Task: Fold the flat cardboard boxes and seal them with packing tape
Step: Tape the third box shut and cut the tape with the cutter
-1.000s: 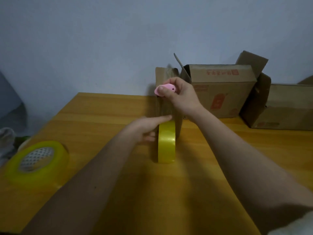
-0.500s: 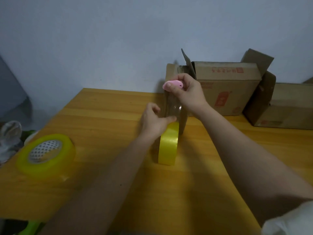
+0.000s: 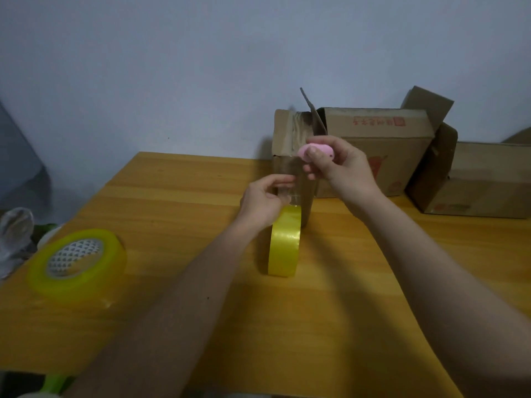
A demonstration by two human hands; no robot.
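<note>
Left hand: I see my left hand (image 3: 263, 201) at frame centre, fingers curled, pinching the clear strip of tape (image 3: 290, 182) pulled up from the roll.
Right hand: my right hand (image 3: 339, 165) sits just above and right of the left, fingers wrapped round a small pink cutter (image 3: 316, 152), thumb pressed on its face.
Tape roll: the yellow tape roll (image 3: 284, 242) stands on edge on the bench (image 3: 172, 214), directly below my left hand and touching its heel.
Strip: it runs up from the roll towards the cutter; where it ends I cannot tell, it is see-through against the cardboard.
Narrow box: a narrow cardboard box (image 3: 283, 133) stands upright just behind both hands, already taped on its top, one flap raised.
Other boxes: a wide box (image 3: 379, 145) with red print stands right of it against the wall; a third box (image 3: 482, 179) lies at the right edge of the frame, a flap leaning between them.
Second roll: a spare tape roll (image 3: 77, 262) lies flat at lower left, well apart from my hands, near the bench's left edge.
Open room: bare wood spans the lower middle and the stretch between the two rolls.
Edges: the bench's left edge slants from upper centre to lower left; crumpled plastic (image 3: 15, 234) lies beyond it.
</note>
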